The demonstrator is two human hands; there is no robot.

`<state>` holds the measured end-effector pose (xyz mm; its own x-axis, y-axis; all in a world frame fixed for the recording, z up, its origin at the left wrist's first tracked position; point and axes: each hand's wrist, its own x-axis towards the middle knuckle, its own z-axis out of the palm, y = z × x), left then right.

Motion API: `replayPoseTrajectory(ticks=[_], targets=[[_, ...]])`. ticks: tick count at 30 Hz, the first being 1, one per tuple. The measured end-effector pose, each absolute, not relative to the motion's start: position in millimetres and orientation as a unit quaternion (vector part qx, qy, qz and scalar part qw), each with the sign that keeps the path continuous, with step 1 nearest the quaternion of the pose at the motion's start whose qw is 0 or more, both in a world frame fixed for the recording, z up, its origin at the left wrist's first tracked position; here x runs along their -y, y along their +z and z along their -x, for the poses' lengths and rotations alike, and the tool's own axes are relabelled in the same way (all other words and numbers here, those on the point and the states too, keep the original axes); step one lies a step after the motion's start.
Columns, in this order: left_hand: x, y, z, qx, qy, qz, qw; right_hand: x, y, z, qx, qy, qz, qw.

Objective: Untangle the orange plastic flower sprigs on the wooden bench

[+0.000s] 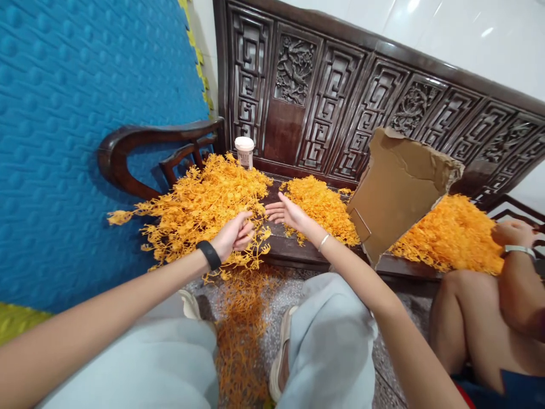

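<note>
My left hand (235, 234), with a black band on its wrist, is closed at the front of a large heap of orange plastic sprigs (204, 199). A branched orange sprig (260, 245) hangs by its curled fingers and appears gripped in them; the exact grip is hidden. My right hand (290, 215), wearing a thin bracelet, is open, its fingers stretched towards the left hand. It hovers between that heap and a smaller pile of loose orange plastic pieces (321, 207) on the dark wooden bench (293, 248).
A white lidded tub (244, 151) stands behind the heap. Right of the small pile, a cardboard piece (395, 182) stands before another orange pile (455, 238), where another person's hand (515, 233) rests. Orange stems (242, 335) litter the floor between my feet. Blue foam matting (85, 113) lies left.
</note>
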<state>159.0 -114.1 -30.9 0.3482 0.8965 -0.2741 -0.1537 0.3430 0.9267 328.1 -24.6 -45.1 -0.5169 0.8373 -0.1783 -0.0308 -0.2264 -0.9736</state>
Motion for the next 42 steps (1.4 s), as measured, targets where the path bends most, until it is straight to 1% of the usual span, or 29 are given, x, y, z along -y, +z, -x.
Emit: replayPoseTrajectory(ticks=[2,5,12,20,24,27,29,31,33,35,36,38,42], targets=[[113.4,-32.9,-158.6,-0.441,0.368,-0.437,0.692,28.7,-46.7,-319.6,0.520,0.723,0.365,0.271],[114.9,-34.0,-158.5,-0.451,0.362,-0.452,0.679,31.8,-46.2,-316.2,0.520,0.742,0.340,0.250],[117.2,-34.1,-149.3,-0.446,0.376,-0.455,0.673,32.0,-46.1,-322.8,0.526,0.748,0.265,0.305],[116.3,-40.3,-143.2,-0.458,0.372,-0.439,0.678,42.0,-43.7,-311.4,0.573,0.719,0.281,0.274],[116.6,-40.3,-145.7,-0.459,0.370,-0.445,0.674,43.6,-46.4,-304.9,0.593,0.686,0.293,0.302],[117.4,-37.4,-148.2,-0.448,0.384,-0.459,0.664,37.4,-51.7,-308.7,0.625,0.617,0.349,0.329],[120.0,-33.5,-150.9,-0.447,0.402,-0.467,0.648,31.8,-54.7,-317.0,0.684,0.521,0.385,0.334],[124.8,-28.4,-155.3,-0.459,0.407,-0.472,0.633,27.3,-55.8,-327.9,0.776,0.369,0.400,0.319],[131.0,-22.8,-161.3,-0.473,0.392,-0.471,0.633,24.7,-54.9,-338.0,0.850,0.202,0.397,0.281],[137.1,-17.6,-168.4,-0.477,0.377,-0.454,0.651,24.0,-52.7,-343.9,0.883,0.085,0.391,0.246],[139.5,-15.4,-172.0,-0.476,0.375,-0.438,0.664,23.9,-51.7,-345.0,0.890,0.051,0.387,0.236],[143.1,-11.9,-179.2,-0.471,0.378,-0.403,0.688,23.2,-50.3,-344.4,0.895,0.021,0.376,0.238],[155.0,-5.6,-193.5,-0.474,0.392,-0.360,0.702,12.1,-51.4,-348.2,0.878,0.072,0.379,0.284]])
